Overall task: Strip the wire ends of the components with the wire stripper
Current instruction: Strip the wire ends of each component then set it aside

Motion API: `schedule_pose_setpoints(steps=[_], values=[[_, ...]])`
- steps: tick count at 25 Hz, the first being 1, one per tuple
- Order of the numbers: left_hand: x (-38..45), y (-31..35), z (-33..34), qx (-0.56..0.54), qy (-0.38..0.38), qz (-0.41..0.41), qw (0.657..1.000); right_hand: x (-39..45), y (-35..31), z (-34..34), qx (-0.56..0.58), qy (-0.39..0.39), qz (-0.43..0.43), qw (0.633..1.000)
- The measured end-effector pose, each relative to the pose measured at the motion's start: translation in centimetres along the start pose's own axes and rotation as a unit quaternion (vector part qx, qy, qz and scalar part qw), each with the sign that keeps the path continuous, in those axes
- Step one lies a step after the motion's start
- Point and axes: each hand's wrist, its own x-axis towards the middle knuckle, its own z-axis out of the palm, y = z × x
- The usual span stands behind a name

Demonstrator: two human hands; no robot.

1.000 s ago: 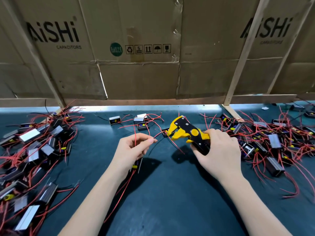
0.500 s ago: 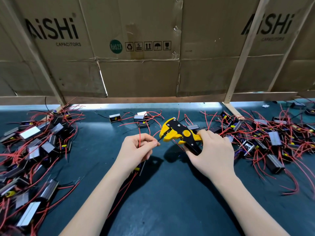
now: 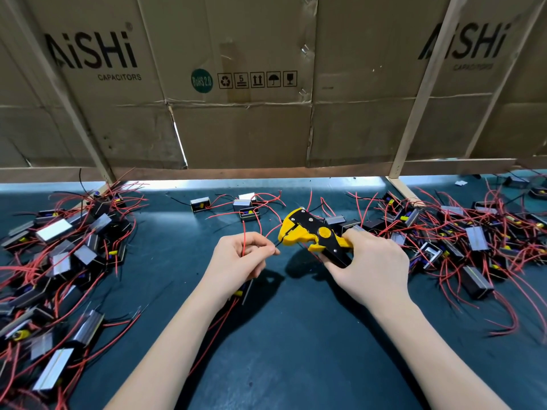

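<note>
The left hand (image 3: 241,258) pinches a thin black wire (image 3: 277,244) whose end sits in the head of the yellow-and-black wire stripper (image 3: 310,233), just right of it. The right hand (image 3: 371,269) grips the stripper's handles above the dark bench (image 3: 296,335).

Yellow-black wire stripper (image 3: 310,233) at black wire (image 3: 277,245)
</note>
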Motion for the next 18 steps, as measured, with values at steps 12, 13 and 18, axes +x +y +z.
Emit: schedule_pose_setpoints(steps=[12,13,18], values=[[0.0,0.1,-0.4,-0.01,-0.076,0.026,0.997,0.1,1.4,1.3,-0.049,0.069,0.053,0.995],[-0.1,0.1,-0.2,0.008,-0.089,0.025,0.996,0.2,1.5,1.3,-0.042,0.076,0.06,0.994],[-0.4,0.4,0.7,0.08,-0.123,0.045,0.988,0.1,0.9,1.2,-0.02,0.077,0.031,0.996]])
